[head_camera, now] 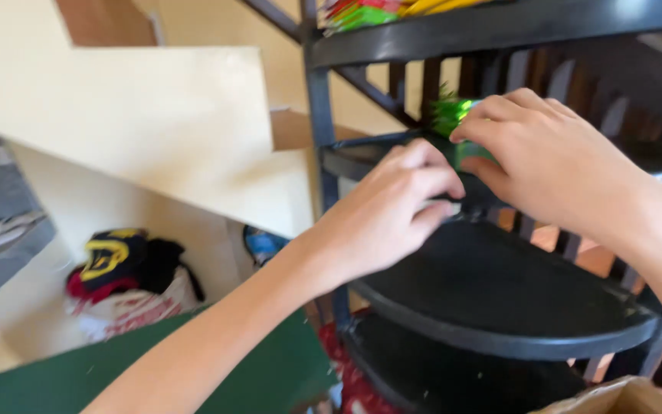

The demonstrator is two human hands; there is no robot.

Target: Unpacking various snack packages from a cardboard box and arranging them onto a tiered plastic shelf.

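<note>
Head view: a shiny green foil packet (451, 116) with a crinkled, jagged top edge sits upright at the rear of a black rack shelf (499, 299). The right hand (553, 165) curls its fingers over the packet's right side, pinching it; most of the packet is hidden behind that hand. The left hand (388, 211), fingers pressed together, rests just below and left of the packet.
</note>
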